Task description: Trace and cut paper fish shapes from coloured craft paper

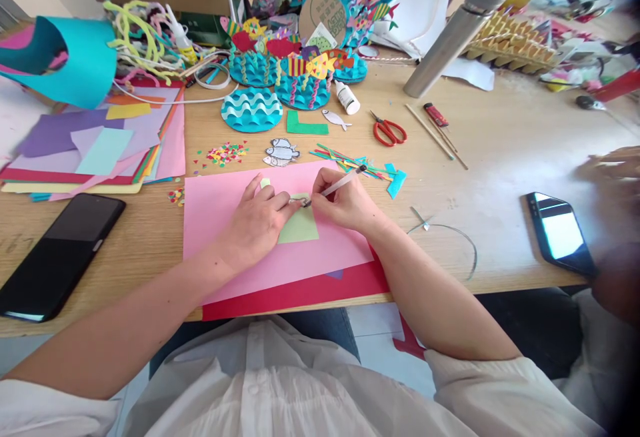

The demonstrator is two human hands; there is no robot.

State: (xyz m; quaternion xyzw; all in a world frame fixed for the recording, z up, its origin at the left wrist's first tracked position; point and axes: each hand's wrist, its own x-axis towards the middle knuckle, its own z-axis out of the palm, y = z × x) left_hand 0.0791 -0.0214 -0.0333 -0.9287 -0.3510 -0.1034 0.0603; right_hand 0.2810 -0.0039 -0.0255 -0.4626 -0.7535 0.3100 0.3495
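My right hand (344, 200) is closed around a pen (347, 180) with a clear barrel and dark ends. Its tip meets a small pale cutout (300, 200), mostly covered by my fingers, on a light green paper (300, 227). Fingers apart, my left hand (260, 217) presses the cutout and green paper down from the left. Under both lies a pink sheet (210, 224), with a red sheet (295, 297) showing beneath it at the table edge. Just beyond are several drawn paper fish cutouts (281, 151) and thin colored paper strips (345, 157).
A black phone (60, 250) and a stack of colored paper (95, 140) are at left. Red-handled scissors (389, 132), a glue bottle (347, 97) and a steel flask (460, 34) stand farther back. At right, another person's hand (620, 167) is near a second phone (560, 234).
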